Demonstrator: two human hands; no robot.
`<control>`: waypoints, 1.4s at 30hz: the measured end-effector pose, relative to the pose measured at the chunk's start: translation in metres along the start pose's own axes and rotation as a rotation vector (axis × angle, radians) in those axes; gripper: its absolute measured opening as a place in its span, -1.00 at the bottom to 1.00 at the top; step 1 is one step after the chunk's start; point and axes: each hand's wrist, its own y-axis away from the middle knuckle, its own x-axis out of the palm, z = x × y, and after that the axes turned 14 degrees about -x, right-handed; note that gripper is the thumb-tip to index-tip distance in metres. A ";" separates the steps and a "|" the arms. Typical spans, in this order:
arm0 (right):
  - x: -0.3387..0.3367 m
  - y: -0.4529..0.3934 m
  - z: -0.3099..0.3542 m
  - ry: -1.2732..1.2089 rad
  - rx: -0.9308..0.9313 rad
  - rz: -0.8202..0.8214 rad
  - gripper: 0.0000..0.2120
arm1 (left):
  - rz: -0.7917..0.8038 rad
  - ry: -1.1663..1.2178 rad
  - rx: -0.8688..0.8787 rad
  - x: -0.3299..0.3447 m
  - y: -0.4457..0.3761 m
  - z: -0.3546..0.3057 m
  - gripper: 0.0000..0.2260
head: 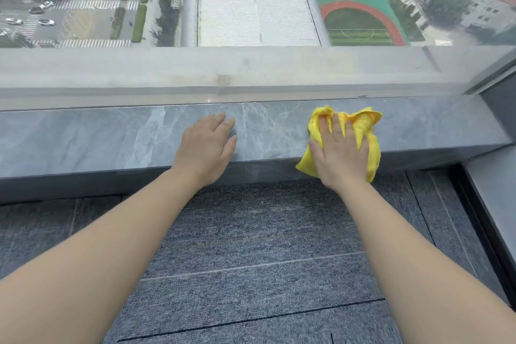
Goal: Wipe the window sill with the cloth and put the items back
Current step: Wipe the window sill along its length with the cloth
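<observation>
Two hands are resting on the sill (111,134): the left hand (206,148) lying flat, holding nothing, the right hand (339,153) pressing straight fingers on the cloth (363,123).

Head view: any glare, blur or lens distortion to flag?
Head view: soft even daylight, no hard shadows; faint glare on the grey marble window sill; wide-angle bowing of the sill; street outside smeared at the corners; yellow crumpled cloth and both hands sharp.

High-rise interior, likely an office: grey marble sill (111,134) under the hands, full-width window (251,8) beyond them overlooking streets and rooftops far below, grey carpet tiles (251,246) beneath the forearms.
</observation>
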 end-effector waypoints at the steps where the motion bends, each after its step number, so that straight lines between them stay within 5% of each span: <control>1: 0.000 -0.007 0.002 -0.018 0.064 -0.003 -0.43 | 0.003 -0.001 -0.003 0.000 -0.001 0.000 -0.60; 7: -0.003 -0.052 0.020 -0.104 0.245 -0.033 -0.36 | -0.019 0.001 -0.004 -0.004 -0.005 -0.002 -0.45; 15: -0.007 -0.017 -0.026 -0.018 -0.338 -0.029 -0.45 | -0.030 -0.024 0.033 0.011 -0.010 -0.022 -0.45; 17: -0.009 -0.009 -0.051 -0.057 -0.276 -0.071 -0.33 | -0.032 -0.029 0.076 0.019 -0.012 -0.034 -0.42; 22: -0.016 -0.003 -0.102 -0.027 0.044 -0.070 -0.52 | -0.038 -0.038 0.152 0.035 -0.024 -0.062 -0.30; 32: -0.024 -0.055 -0.070 -0.170 0.418 -0.056 -0.36 | -0.048 -0.082 0.184 0.047 -0.040 -0.092 -0.29; 36: -0.019 -0.056 -0.047 -0.148 0.305 -0.068 -0.39 | -0.058 -0.079 0.194 0.042 -0.046 -0.097 -0.29; 42: -0.013 -0.025 -0.063 -0.068 -0.200 -0.076 -0.52 | -0.048 -0.069 0.253 0.049 -0.053 -0.124 -0.32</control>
